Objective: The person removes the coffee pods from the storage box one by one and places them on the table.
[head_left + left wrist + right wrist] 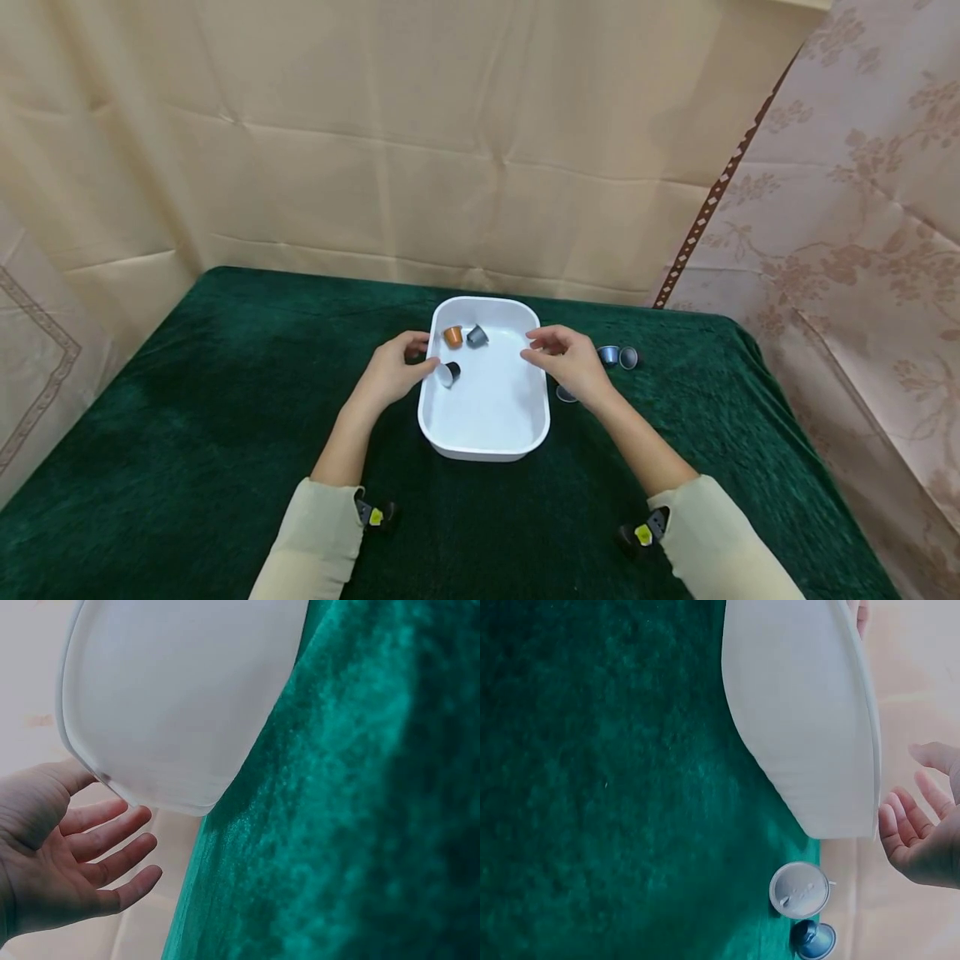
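A white rectangular tub (491, 425) stands between both hands. Inside lie an orange coffee capsule (453, 337), a grey-blue capsule (477, 336) and a black-and-white capsule (449, 374). At the tub's left rim is my left hand (395, 369), its thumb reaching over the edge close to the black-and-white capsule. Its other fingers (112, 866) are loosely bent outside the wall. My right hand (568, 364) hovers by the right rim, thumb and fingers apart and nothing between them. In the right wrist view its fingers (907, 817) are relaxed beside the rim.
Right of the tub lie a blue capsule (608, 356) and another capsule (628, 358) on the green cloth (225, 400). A further capsule (567, 395) is partly covered by the right hand. Beige curtain (420, 167) hangs behind the table.
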`<state>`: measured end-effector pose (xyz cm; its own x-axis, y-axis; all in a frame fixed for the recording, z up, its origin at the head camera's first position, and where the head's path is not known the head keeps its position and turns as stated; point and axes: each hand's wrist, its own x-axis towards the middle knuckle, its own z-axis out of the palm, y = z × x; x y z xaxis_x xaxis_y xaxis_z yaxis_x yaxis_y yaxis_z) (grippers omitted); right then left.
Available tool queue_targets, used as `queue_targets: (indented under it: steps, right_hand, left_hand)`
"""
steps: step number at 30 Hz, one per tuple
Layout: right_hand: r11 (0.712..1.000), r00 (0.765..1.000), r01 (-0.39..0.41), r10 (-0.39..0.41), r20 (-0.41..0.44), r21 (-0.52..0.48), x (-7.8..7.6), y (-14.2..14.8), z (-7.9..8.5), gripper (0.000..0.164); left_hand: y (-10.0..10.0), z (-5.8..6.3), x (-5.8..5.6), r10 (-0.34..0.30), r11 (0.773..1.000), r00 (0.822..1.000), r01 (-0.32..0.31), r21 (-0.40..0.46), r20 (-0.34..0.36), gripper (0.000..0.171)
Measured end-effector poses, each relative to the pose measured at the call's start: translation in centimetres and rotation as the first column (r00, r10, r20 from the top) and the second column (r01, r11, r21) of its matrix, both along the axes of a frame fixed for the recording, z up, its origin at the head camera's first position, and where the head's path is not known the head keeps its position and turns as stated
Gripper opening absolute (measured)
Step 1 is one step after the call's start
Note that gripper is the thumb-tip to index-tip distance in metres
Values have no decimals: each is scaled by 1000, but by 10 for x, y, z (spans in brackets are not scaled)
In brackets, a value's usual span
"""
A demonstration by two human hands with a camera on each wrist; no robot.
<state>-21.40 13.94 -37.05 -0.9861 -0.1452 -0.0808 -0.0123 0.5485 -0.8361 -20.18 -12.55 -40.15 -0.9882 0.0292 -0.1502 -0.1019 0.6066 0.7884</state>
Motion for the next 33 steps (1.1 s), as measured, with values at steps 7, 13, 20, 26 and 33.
queue_targets:
  steps: [7, 13, 20, 26, 33]
  right_hand:
    - [1000, 1000, -6, 6, -8, 27, -1, -7, 0, 36]
    - [999, 1000, -18, 18, -22, 30, -1, -10, 1, 34]
    - [999, 998, -42, 43, -42, 27, -2, -18, -1, 36]
    - [999, 999, -37, 37, -21, 31, -2, -27, -2, 34]
    - [995, 996, -82, 83, -16, 52, -1, -38, -2, 38]
  left_hand:
    - [-1, 0, -1, -1, 1000, 1000, 1, -2, 5, 51]
    - [0, 0, -1, 0, 1000, 1000, 0, 2, 5, 51]
    - [-1, -2, -1, 3, 1000, 1000, -3, 2, 6, 50]
    - [-1, -1, -1, 1, 1000, 1000, -1, 2, 9, 50]
    - [0, 0, -1, 4, 1000, 1000, -4, 10, 8, 49]
